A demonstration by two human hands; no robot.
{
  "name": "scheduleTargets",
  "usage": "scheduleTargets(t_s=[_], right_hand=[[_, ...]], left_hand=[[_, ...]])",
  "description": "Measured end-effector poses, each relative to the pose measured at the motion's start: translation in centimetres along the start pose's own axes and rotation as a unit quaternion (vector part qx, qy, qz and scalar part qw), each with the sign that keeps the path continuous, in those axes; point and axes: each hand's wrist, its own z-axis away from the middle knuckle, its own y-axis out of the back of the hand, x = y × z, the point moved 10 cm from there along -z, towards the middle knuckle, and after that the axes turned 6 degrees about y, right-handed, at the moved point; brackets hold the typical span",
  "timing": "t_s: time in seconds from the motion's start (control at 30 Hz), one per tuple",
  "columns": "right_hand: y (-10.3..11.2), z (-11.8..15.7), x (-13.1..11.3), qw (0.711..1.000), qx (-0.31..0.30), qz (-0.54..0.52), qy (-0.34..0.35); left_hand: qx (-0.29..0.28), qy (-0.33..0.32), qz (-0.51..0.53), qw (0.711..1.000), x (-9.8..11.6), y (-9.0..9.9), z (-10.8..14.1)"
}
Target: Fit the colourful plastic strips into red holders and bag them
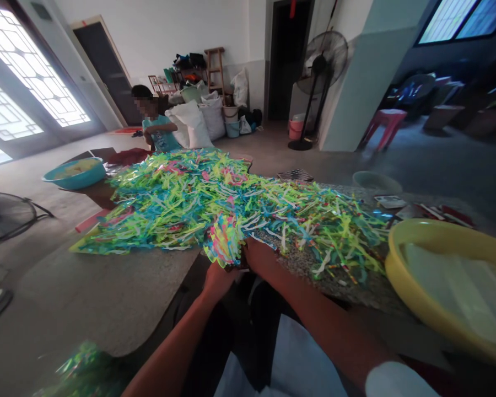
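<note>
Yellow tub (400, 259), right side: pale translucent material (458, 292) inside. Blue basin (76, 179), left: pale yellow contents (78, 167). Left hand (220, 278) grips strip bunch (223, 241); right hand (259, 255) beside it, can't tell grip.

Cannot see the left hand (220, 279) whole, with fingers lost behind the bundle of strips (223, 241) at the near edge of the bench (300, 263), nor the fingertips of the right hand (259, 255). Loses part of the yellow tub (405, 259) at the bench's right end, and of the floor fan (8, 216), past the frame; cannot identify the blurred green heap (82, 368).
</note>
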Motion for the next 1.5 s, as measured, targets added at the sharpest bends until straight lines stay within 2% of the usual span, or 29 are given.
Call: scheduleTargets(t_s=[0.3, 0.67, 0.8, 0.97, 1.07, 1.13, 1.17, 1.2, 1.27, 1.3, 1.33, 1.4, 1.5], right_hand=[[0.5, 0.4, 0.1, 0.999, 0.022, -0.017, -0.043], [-0.1, 0.5, 0.4, 0.999, 0.030, -0.018, 0.001], [-0.3, 0.3, 0.1, 1.000, 0.012, -0.013, 0.003], [0.0, 0.0, 0.2, 0.999, -0.009, -0.009, -0.030], [0.8, -1.2, 0.8, 0.997, -0.055, -0.058, 0.013], [2.6, -2.5, 3.2, 0.994, -0.072, -0.081, 0.008], [4.2, -3.2, 5.3, 0.996, -0.053, -0.070, -0.025], [6.4, -3.7, 8.0, 0.996, -0.005, -0.035, -0.078], [11.1, -4.0, 13.0, 0.975, 0.122, 0.049, -0.176], [12.3, -4.0, 14.9, 0.965, 0.147, 0.075, -0.206], [12.8, -4.1, 16.6, 0.959, 0.144, 0.088, -0.228], [12.2, -4.3, 18.9, 0.959, 0.105, 0.101, -0.242], [10.5, -4.4, 19.8, 0.968, 0.045, 0.113, -0.219]], left_hand=[[-0.004, -0.012, -0.014, 1.000, -0.6, -0.6, -0.4], [0.004, 0.009, -0.020, 1.000, -0.8, -0.6, -0.4], [0.004, -0.003, -0.032, 0.999, -0.7, -0.8, -0.5], [0.000, 0.011, -0.067, 0.998, -0.6, -0.8, -0.5], [0.010, 0.013, -0.069, 0.998, -0.8, -0.6, -0.5], [0.022, 0.007, -0.062, 0.998, -0.9, -0.5, -0.6], [0.028, 0.006, -0.059, 0.998, -1.1, -0.5, -0.7], [0.031, 0.007, -0.056, 0.998, -1.3, -0.5, -0.8], [0.025, 0.006, -0.052, 0.998, -1.6, -0.6, -0.9], [0.019, 0.004, -0.048, 0.999, -1.6, -0.8, -0.9], [0.012, 0.003, -0.043, 0.999, -1.6, -0.9, -0.9], [0.004, 0.002, -0.039, 0.999, -1.4, -0.9, -0.9], [0.006, 0.008, -0.042, 0.999, -1.1, -0.7, -0.7]])
